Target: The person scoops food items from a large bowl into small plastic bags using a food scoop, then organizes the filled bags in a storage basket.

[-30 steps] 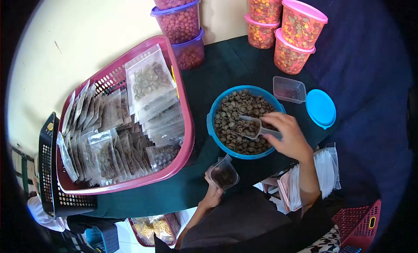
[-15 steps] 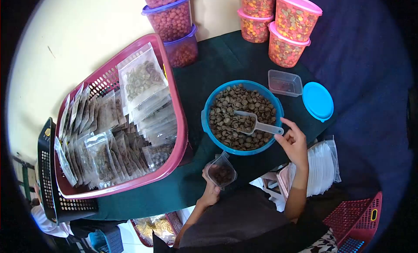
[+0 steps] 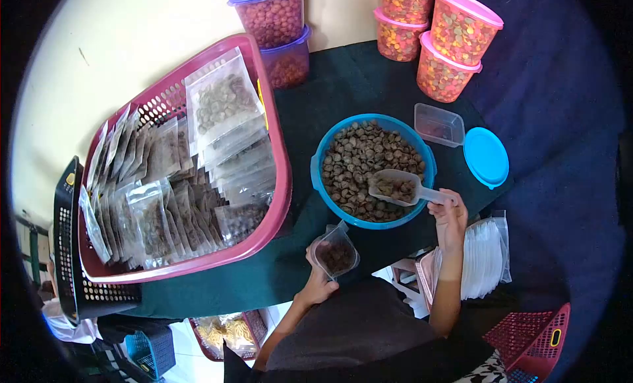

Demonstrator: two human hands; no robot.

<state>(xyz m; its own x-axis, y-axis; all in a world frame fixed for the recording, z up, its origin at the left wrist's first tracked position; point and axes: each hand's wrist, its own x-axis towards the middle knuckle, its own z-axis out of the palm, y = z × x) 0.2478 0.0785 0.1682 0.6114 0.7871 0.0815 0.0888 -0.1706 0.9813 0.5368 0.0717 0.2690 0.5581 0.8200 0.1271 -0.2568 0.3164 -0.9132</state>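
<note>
A blue bowl (image 3: 315, 166) on the dark green cloth holds a heap of small, round brown pieces (image 3: 356, 152). My right hand (image 3: 451, 223) is closed round the handle of a translucent scoop (image 3: 418, 190), which is over the right part of the bowl with some brown pieces in it. In front of the bowl, my left hand (image 3: 319, 284) grips a clear plastic pouch (image 3: 339, 234) from the left. The pouch's mouth is open and faces up, with brown pieces at its bottom.
A maroon basket (image 3: 285, 178) full of filled bags stands on the left. Behind are stacked purple-lidded tubs (image 3: 270, 17) and pink-lidded tubs (image 3: 461, 33). A clear container (image 3: 440, 124) and blue lid (image 3: 486, 157) lie right of the bowl, with stacked empty bags (image 3: 484, 257) below.
My right hand has taken hold of the scoop's handle, and the scoop has come up with pieces in it. My left hand still holds the pouch, whose mouth looks wider.
</note>
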